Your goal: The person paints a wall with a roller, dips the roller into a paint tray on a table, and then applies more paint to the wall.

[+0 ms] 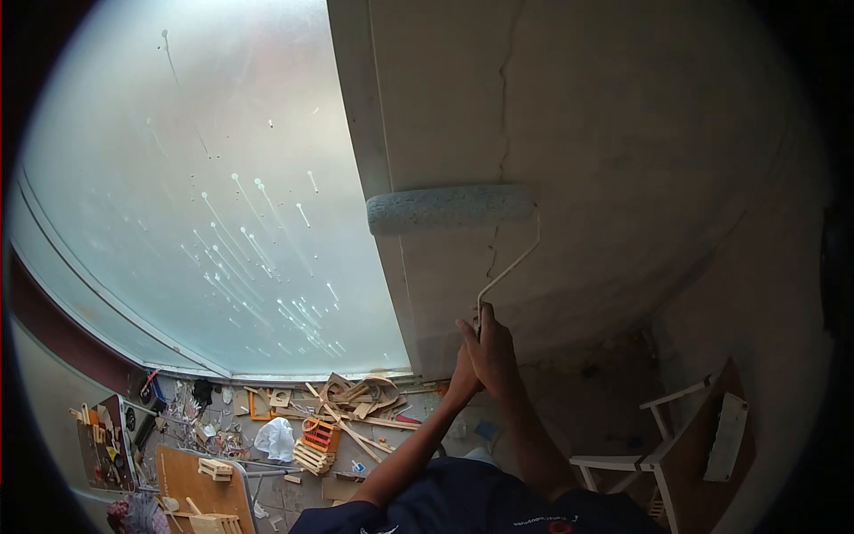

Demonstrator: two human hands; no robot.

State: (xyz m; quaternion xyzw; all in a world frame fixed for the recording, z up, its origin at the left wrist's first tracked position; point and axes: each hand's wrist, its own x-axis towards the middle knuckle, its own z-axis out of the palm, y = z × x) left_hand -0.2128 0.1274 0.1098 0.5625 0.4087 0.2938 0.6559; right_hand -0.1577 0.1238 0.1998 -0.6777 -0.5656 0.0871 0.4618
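Before the wall (640,133), the roller (454,210) lies crosswise, rod (511,266) downward — left hand (464,374) and right hand (494,349) clasping it.

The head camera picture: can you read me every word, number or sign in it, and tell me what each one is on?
No word or number here can be read for sure.
Dark blue shirt: small white lettering by a round red mark, too small and blurred to read.
Same shirt, bottom edge: a white mark, cut off.
Paint roller: no writing shows.
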